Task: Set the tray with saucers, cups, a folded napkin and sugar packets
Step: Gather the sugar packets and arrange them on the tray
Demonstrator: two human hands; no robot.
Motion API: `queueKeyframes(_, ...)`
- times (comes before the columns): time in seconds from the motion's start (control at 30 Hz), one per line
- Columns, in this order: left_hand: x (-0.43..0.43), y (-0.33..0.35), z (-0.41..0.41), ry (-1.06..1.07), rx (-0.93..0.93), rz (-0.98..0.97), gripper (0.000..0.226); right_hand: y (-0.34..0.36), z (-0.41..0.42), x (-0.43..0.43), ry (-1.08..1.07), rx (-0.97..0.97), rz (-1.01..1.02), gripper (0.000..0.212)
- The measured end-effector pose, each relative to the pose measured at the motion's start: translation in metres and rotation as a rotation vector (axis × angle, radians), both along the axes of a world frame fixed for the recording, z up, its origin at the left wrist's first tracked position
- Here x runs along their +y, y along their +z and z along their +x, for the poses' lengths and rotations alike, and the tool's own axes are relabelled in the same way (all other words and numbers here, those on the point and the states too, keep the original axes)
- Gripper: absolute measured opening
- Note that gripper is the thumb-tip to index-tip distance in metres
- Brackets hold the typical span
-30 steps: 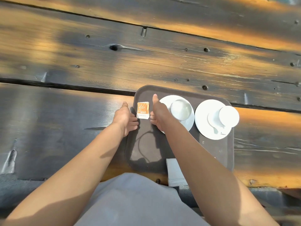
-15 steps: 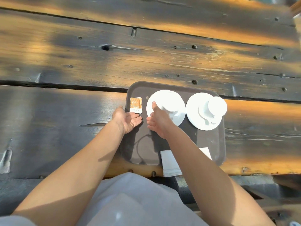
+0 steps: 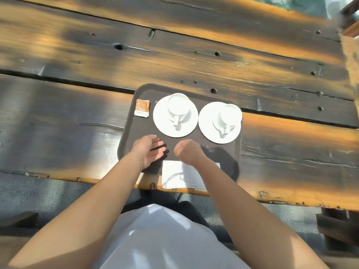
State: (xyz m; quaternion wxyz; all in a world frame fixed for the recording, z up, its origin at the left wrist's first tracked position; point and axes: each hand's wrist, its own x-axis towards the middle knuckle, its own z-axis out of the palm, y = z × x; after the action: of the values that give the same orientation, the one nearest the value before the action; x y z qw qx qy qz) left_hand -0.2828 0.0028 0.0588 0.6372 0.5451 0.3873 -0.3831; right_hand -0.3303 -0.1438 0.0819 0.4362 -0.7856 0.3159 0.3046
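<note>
Now that both hands have drawn back from the sugar packets [image 3: 142,108], the left hand [image 3: 148,150] hangs open and the right hand [image 3: 186,151] loosely curled, empty; the tray [image 3: 127,140] looks set.

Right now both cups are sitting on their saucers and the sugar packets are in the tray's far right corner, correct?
Not quite. The head view shows the sugar packets in the far left corner of the tray, beside the left saucer. Both cups do sit on their saucers.
</note>
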Motion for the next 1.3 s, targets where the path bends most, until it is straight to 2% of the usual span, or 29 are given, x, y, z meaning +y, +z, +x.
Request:
queueKeyframes(0.1,-0.015,-0.009,-0.03,-0.153,-0.141,0.206,0.007,-0.008,-0.039,-0.036,0.203,-0.007,-0.15,0.024)
queueKeyframes(0.17,-0.02,-0.016,-0.049,-0.212,-0.258,0.331,0.004,-0.008,-0.065,-0.057,0.139,-0.011,-0.213,0.02)
queueKeyframes(0.27,-0.02,-0.018,-0.078,-0.311,-0.393,0.559,0.011,-0.015,-0.095,-0.086,0.157,0.003,-0.328,0.022)
queueKeyframes(0.4,-0.019,-0.016,-0.108,-0.461,-0.459,0.735,0.021,-0.025,-0.119,-0.101,0.102,0.068,-0.326,0.015)
queueKeyframes(0.5,-0.016,-0.016,-0.118,-0.567,-0.456,0.829,0.035,-0.03,-0.124,-0.095,0.056,0.091,-0.281,0.029)
queueKeyframes(0.6,-0.014,-0.017,-0.119,-0.551,-0.344,0.742,0.046,-0.033,-0.126,-0.087,-0.11,0.12,-0.183,0.037)
queueKeyframes(0.7,-0.012,-0.018,-0.115,-0.448,-0.231,0.635,0.044,-0.04,-0.127,-0.087,-0.25,0.119,-0.125,0.03)
queueKeyframes(0.77,-0.012,-0.018,-0.113,-0.371,-0.175,0.59,0.038,-0.043,-0.13,-0.089,-0.358,0.125,-0.039,0.017)
queueKeyframes(0.83,-0.012,-0.018,-0.111,-0.368,-0.145,0.561,0.036,-0.044,-0.131,-0.092,-0.434,0.129,0.026,0.019)
queueKeyframes(0.9,-0.014,-0.018,-0.107,-0.397,-0.133,0.517,0.035,-0.047,-0.131,-0.093,-0.473,0.134,0.059,0.02)
queueKeyframes(1.0,-0.019,-0.014,-0.095,-0.396,-0.13,0.407,0.034,-0.047,-0.128,-0.091,-0.53,0.149,0.049,0.009)
queueKeyframes(1.13,-0.025,-0.009,-0.078,-0.392,-0.192,0.329,0.022,-0.049,-0.123,-0.097,-0.508,0.128,0.1,0.015)
queueKeyframes(1.3,-0.025,-0.014,-0.061,-0.436,-0.274,0.329,0.024,-0.047,-0.109,-0.109,-0.52,0.044,0.12,0.02)
